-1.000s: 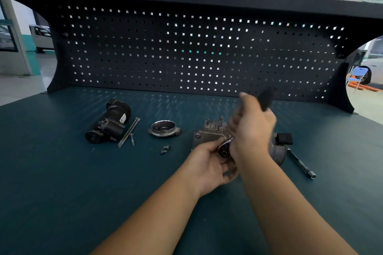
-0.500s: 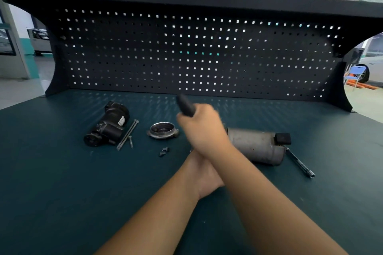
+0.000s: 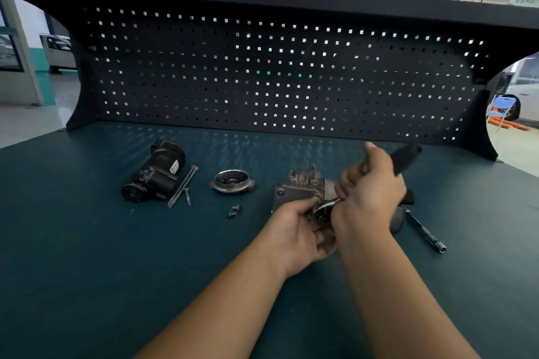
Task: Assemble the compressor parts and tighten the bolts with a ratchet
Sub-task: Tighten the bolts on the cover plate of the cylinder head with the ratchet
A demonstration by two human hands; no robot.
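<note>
Right hand (image 3: 369, 201): fingers clamped round the ratchet (image 3: 404, 159) handle, which slants toward the back right corner.
Left hand (image 3: 294, 230): fingers curled round the compressor (image 3: 297, 188) end, beside the ratchet head.
Compressor: lying mid-worktop (image 3: 87, 242), right of centre.
Leftward: black housing (image 3: 154, 175), long bolts (image 3: 182, 189), flange (image 3: 232, 182), small bolts (image 3: 233, 211).

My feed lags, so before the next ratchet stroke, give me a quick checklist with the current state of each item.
1. Right hand grips the ratchet handle: ok.
2. Left hand holds the ratchet head at the compressor housing: ok.
3. Socket seated squarely on its bolt: cannot tell, the fingers hide it.
4. Extension bar out of the swing: ok, it lies flat to the right.
5. Long bolts and small bolts fitted: not ok, they lie loose on the bench.
</note>
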